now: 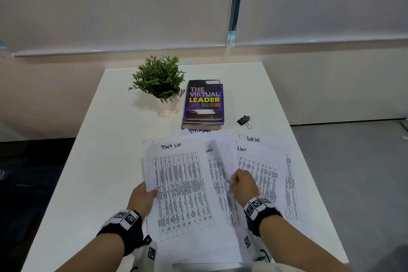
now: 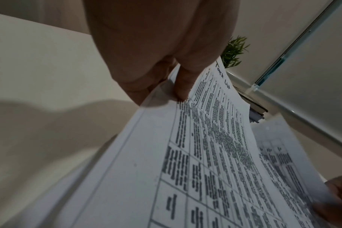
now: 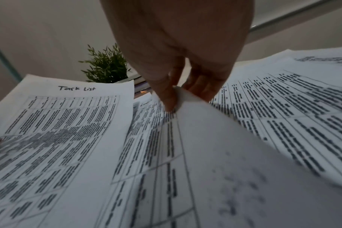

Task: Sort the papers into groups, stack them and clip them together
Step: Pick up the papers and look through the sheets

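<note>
Several printed sheets with tables lie spread on the white table [image 1: 106, 161]. My left hand [image 1: 143, 196] pinches the left edge of a sheet headed "Task List" [image 1: 183, 185], thumb on top; the same sheet [image 2: 215, 146] fills the left wrist view. My right hand [image 1: 242, 183] pinches the edge of a middle sheet [image 1: 220, 174] and lifts it; its fingers [image 3: 170, 98] grip that curled sheet [image 3: 215, 154]. To the right lie a sheet headed "Admin" [image 1: 262, 168] and another "Task List" sheet [image 1: 289, 183]. Black binder clips [image 1: 244, 120] sit behind the papers at right.
A stack of books [image 1: 204, 104] with "The Virtual Leader" on top stands behind the papers, with a small potted plant [image 1: 159, 79] left of it. Window blinds [image 1: 110, 6] hang behind the table. The table's right edge [image 1: 313, 183] runs close to the papers.
</note>
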Action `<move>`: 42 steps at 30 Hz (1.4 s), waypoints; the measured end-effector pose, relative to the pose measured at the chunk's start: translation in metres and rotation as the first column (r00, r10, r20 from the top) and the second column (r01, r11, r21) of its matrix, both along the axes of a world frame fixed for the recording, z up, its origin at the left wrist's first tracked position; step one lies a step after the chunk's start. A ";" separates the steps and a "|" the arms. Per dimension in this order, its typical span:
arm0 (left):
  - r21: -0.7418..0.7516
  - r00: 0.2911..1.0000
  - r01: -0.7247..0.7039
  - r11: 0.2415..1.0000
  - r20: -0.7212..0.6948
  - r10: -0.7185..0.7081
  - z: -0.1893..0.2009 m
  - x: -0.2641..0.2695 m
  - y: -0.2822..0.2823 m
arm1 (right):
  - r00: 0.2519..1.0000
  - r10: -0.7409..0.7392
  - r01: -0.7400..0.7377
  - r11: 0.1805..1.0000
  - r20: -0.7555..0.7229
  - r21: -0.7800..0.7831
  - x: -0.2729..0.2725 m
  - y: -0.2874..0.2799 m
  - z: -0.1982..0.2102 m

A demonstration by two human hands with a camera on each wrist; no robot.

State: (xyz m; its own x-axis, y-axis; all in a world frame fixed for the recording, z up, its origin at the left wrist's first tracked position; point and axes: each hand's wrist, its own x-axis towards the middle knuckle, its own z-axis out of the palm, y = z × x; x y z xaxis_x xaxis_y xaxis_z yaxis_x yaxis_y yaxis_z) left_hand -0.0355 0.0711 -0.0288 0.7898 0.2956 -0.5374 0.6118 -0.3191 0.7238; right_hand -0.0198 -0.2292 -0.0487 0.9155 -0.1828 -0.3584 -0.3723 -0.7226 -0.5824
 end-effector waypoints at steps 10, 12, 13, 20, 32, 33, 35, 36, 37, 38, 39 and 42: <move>0.087 0.998 0.048 0.995 -0.041 -0.045 -0.002 0.009 0.011 | 0.999 0.014 -0.013 0.999 0.031 -0.048 -0.010 0.003 -0.003; 0.101 0.998 0.059 0.993 -0.044 -0.055 -0.001 0.010 0.012 | 0.999 0.033 -0.032 0.999 0.036 -0.030 -0.010 0.005 -0.005; 0.105 0.997 0.065 0.992 -0.044 -0.061 -0.001 0.011 0.012 | 0.998 0.039 -0.038 0.999 0.044 -0.024 -0.010 0.005 -0.008; 0.072 0.998 0.053 0.996 -0.032 -0.051 0.002 0.012 0.013 | 0.994 -0.110 0.105 0.975 0.013 0.195 -0.011 0.001 0.010; -0.123 0.992 -0.048 0.991 0.108 0.061 0.029 0.027 0.001 | 0.891 -0.442 0.293 0.734 0.103 0.613 0.008 -0.114 0.108; -0.147 0.990 -0.042 0.988 0.123 0.061 0.034 0.028 -0.003 | 0.894 -0.442 0.287 0.691 0.074 0.664 0.010 -0.116 0.109; -0.211 0.987 -0.022 0.977 0.150 0.055 0.043 0.031 -0.014 | 0.909 -0.413 0.262 0.662 0.051 0.702 0.014 -0.103 0.107; -0.238 0.986 -0.002 0.971 0.164 0.042 0.048 0.032 -0.020 | 0.919 -0.390 0.248 0.672 0.049 0.697 0.014 -0.092 0.103; -0.257 0.985 0.022 0.966 0.170 0.022 0.052 0.033 -0.026 | 0.925 -0.377 0.245 0.674 0.040 0.696 0.013 -0.079 0.098; -0.278 0.984 0.051 0.959 0.177 -0.001 0.056 0.033 -0.032 | 0.932 -0.361 0.247 0.680 0.022 0.690 0.013 -0.067 0.091; -0.297 0.984 0.075 0.952 0.177 -0.022 0.059 0.033 -0.038 | 0.937 -0.348 0.258 0.681 -0.007 0.685 0.011 -0.057 0.081; -0.366 0.988 0.085 0.927 0.151 -0.031 0.066 0.032 -0.052 | 0.952 -0.292 0.275 0.704 -0.086 0.655 0.005 -0.035 0.059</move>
State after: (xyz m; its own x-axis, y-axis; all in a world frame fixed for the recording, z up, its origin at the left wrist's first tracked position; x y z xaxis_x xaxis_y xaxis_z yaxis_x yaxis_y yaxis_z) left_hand -0.0033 0.0195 0.0370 0.8748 0.0488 -0.4821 0.4841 -0.0438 0.8739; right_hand -0.0150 -0.2643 0.0099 0.8687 -0.1642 -0.4673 -0.4769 -0.0224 -0.8787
